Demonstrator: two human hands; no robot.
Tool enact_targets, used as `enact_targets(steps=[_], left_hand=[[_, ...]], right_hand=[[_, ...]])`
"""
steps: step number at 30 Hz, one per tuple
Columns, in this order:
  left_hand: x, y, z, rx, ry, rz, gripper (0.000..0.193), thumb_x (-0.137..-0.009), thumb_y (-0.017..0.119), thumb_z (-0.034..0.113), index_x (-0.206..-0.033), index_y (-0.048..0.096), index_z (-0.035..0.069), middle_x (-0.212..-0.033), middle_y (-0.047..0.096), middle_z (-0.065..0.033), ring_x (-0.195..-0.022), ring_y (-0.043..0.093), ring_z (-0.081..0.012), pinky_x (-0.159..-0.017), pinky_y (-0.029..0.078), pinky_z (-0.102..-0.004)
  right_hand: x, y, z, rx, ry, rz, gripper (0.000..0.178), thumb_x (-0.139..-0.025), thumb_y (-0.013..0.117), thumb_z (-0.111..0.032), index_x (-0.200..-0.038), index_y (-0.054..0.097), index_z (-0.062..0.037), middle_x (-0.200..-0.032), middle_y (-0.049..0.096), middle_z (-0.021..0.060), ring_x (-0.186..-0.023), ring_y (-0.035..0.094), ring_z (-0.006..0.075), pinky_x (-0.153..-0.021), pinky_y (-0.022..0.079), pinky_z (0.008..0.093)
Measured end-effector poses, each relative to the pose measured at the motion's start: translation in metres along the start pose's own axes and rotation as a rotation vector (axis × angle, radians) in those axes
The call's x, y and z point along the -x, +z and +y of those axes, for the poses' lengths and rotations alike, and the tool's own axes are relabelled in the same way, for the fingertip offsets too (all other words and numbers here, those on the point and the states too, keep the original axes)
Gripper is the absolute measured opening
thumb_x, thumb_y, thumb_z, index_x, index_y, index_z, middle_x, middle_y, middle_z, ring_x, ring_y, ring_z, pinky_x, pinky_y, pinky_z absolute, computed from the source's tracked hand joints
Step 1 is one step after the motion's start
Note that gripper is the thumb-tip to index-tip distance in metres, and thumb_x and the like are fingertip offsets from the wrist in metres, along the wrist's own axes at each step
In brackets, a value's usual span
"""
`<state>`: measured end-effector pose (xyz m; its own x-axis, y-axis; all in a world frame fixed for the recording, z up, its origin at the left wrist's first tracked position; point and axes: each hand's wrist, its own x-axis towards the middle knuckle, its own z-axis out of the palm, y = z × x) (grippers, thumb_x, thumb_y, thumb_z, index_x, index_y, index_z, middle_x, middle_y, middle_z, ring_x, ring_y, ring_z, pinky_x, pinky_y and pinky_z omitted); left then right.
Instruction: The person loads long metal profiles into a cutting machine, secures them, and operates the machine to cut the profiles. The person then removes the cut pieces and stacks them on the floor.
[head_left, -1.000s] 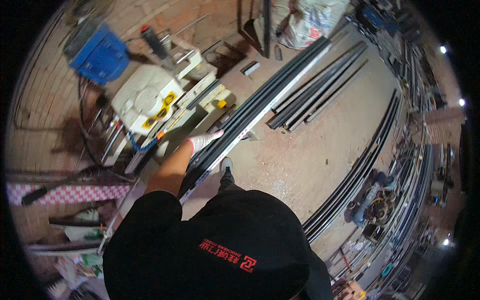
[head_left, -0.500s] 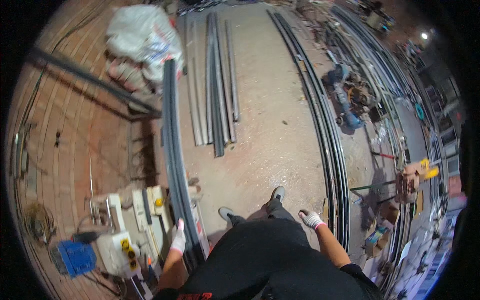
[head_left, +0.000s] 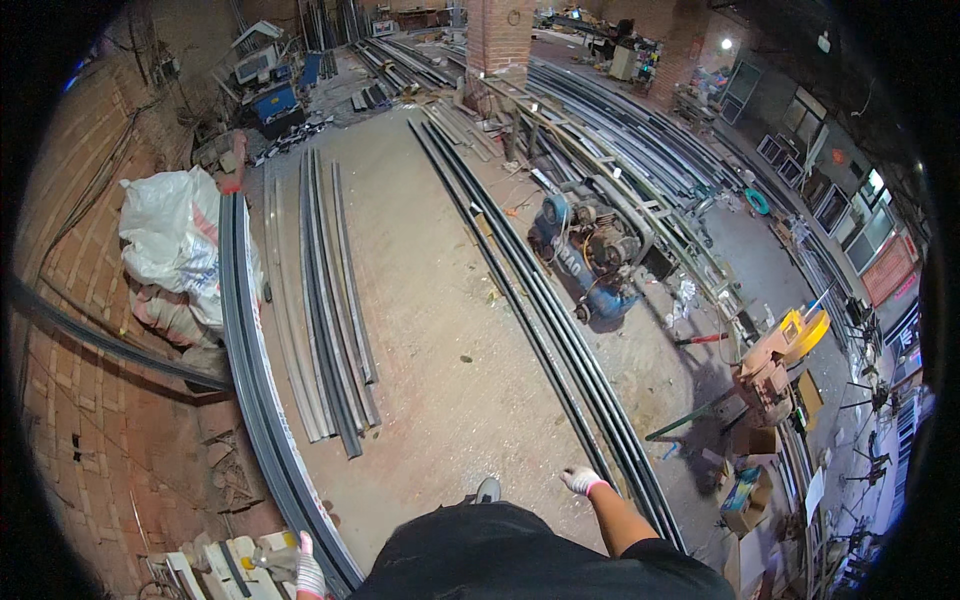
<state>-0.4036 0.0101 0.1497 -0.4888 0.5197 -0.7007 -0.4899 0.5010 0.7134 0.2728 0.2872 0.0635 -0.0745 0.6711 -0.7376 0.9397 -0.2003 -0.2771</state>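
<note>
My left hand (head_left: pixel 311 573), in a white glove with pink on it, is at the lower edge beside a long bundle of dark grey profiles (head_left: pixel 262 385). Its fingers look stretched out; whether they touch the bundle I cannot tell. The bundle's far end lies by a white woven sack (head_left: pixel 172 232). My right hand (head_left: pixel 579 480), also in a white glove, hangs over the floor with loosely bent fingers and nothing visible in them. Closest to it is a row of long dark bars (head_left: pixel 560 355) lying on the floor.
More metal bars (head_left: pixel 325 300) lie on the concrete floor (head_left: pixel 425 340) between the two bundles. Right of the dark bars stands a dusty compressor (head_left: pixel 590 250), then an orange-and-yellow saw (head_left: pixel 775 360) and a cardboard box (head_left: pixel 748 500). A brick pillar (head_left: pixel 498 42) rises at the back.
My view has tilted up and shifted, bringing the far end of the workshop into sight. Both hands now appear lower in the picture, the left beside the same profile bundle.
</note>
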Motion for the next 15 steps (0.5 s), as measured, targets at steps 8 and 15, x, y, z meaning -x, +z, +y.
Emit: enact_targets(steps=[8,15], left_hand=[[-0.08,0.115,0.049,-0.033,-0.035,0.03,0.078,-0.091,0.058,0.066,-0.132,0.058,0.0,-0.114,0.069,-0.0136,-0.095,0.069,-0.03,-0.085,0.058,-0.0449],[-0.158,0.209,0.081,-0.199,0.076,0.06,0.063,-0.098,0.058,0.052,-0.131,0.061,-0.002,-0.12,0.066,-0.0083,-0.107,0.06,-0.0183,-0.098,0.046,-0.0336]], right_hand=[[-0.092,-0.169,-0.086,-0.033,-0.154,0.135,0.055,-0.096,0.051,-0.046,-0.131,0.062,-0.005,-0.127,0.064,0.0244,-0.121,0.06,0.0368,-0.104,0.047,0.0417],[-0.193,-0.24,-0.13,0.001,-0.195,0.108,0.055,-0.097,0.051,-0.048,-0.132,0.062,-0.0069,-0.131,0.062,0.022,-0.124,0.058,0.0364,-0.106,0.045,0.0408]])
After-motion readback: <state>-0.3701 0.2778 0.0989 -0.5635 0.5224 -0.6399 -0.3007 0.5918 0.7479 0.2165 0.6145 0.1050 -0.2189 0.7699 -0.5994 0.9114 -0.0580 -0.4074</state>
